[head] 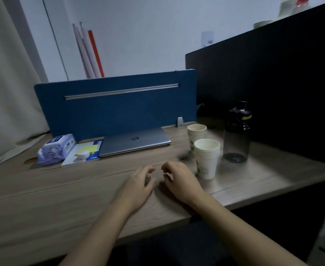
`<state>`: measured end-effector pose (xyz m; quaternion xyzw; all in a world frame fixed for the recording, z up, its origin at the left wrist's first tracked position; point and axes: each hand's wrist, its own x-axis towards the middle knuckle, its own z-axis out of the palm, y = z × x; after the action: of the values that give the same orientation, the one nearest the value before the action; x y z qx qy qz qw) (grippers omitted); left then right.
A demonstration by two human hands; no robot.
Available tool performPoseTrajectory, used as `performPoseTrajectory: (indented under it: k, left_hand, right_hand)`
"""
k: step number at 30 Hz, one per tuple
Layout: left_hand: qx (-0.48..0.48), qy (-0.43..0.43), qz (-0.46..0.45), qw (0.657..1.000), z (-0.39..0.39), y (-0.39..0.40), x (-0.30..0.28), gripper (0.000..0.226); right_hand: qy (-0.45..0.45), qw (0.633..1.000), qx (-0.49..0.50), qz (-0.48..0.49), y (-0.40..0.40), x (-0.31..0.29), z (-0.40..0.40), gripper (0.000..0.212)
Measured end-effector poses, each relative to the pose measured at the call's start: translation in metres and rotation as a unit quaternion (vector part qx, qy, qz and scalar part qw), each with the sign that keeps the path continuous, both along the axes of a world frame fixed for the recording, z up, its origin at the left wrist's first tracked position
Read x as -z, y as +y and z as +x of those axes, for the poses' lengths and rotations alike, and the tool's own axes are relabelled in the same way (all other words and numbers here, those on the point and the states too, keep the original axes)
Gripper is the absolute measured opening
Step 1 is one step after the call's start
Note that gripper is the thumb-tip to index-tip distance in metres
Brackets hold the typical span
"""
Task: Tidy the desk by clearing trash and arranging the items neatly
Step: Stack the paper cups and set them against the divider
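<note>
laptop (pixel 136 143) lid: HP logo | left hand (pixel 138 186), right hand (pixel 178 179): fingers loosely curled, empty

Laptop (pixel 135 142) before divider (pixel 115 104), cups (pixel 205 154) right — bottle (pixel 236 133) perhaps touching them.

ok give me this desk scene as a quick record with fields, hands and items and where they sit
left hand: empty, fingers curled, over the desk near its front middle
right hand: empty, fingers curled, just left of the near cup stack
near cup stack: upright, right of centre
far cup stack: upright, behind the near one
water bottle: dark, upright, right of the cups
laptop: closed, against the blue divider
wipes pack: back left
booklet: between wipes and laptop, small round white item on it
</note>
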<state>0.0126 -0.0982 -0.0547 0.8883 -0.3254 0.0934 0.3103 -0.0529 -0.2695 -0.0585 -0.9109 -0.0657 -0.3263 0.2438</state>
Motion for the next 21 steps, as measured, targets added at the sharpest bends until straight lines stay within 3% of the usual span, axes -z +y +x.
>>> performPoseTrajectory:
  k: [5,7,10,13,17,19,21]
  left_hand:
    - [0.033,0.007,-0.013,0.999,-0.043,-0.035,0.001,0.035]
    - [0.041,0.008,-0.019,0.999,-0.053,-0.044,0.001,0.035]
    - [0.047,0.03,-0.035,0.998,-0.06,-0.054,-0.001,0.036]
    - [0.056,0.07,-0.063,0.994,-0.059,-0.063,-0.003,0.036]
    - [0.068,0.097,-0.086,0.989,-0.048,-0.079,-0.003,0.037]
    - [0.074,0.108,-0.096,0.987,-0.04,-0.09,-0.001,0.039]
    - [0.087,0.119,-0.102,0.984,-0.037,-0.098,-0.001,0.041]
  right_hand:
    - [0.023,0.999,0.031,0.003,-0.02,0.0,-0.053,0.011]
    - [0.03,0.994,0.072,0.08,-0.029,0.0,-0.066,0.012]
    - [0.046,0.957,0.135,0.253,-0.051,-0.003,-0.074,0.024]
    - [0.043,0.928,0.146,0.339,-0.072,-0.006,-0.072,0.036]
    - [0.056,0.923,0.133,0.356,-0.088,-0.005,-0.058,0.069]
    - [0.06,0.926,0.123,0.351,-0.096,-0.003,-0.047,0.067]
    - [0.071,0.933,0.114,0.334,-0.102,-0.002,-0.039,0.052]
